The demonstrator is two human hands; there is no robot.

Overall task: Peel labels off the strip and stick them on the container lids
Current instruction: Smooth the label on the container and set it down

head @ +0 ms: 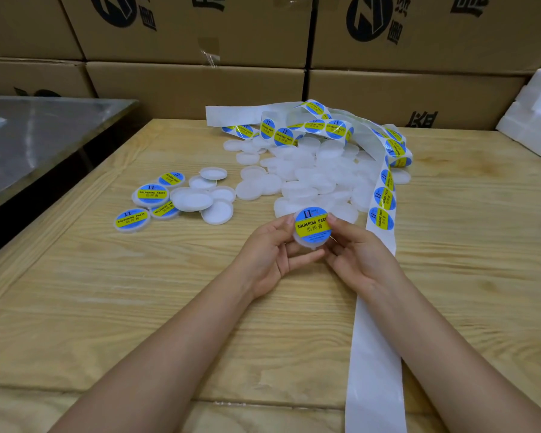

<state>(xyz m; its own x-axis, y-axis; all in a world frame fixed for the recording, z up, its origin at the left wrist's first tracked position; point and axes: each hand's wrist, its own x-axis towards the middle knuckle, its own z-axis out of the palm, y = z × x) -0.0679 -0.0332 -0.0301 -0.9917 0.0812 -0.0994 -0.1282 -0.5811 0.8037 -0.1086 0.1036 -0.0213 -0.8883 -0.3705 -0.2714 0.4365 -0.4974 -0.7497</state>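
There are two hands, one left hand [269,254] and one right hand [359,257]. One labelled lid [312,226] is between them and four more labelled lids [152,193] lie at the left, so five together. Five plain lids [216,211] lie beside those four; the pile [310,176] has too many to count. There is one label strip [375,354]

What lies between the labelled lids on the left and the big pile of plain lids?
Head view: a small cluster of unlabelled white lids, touching the labelled lids.
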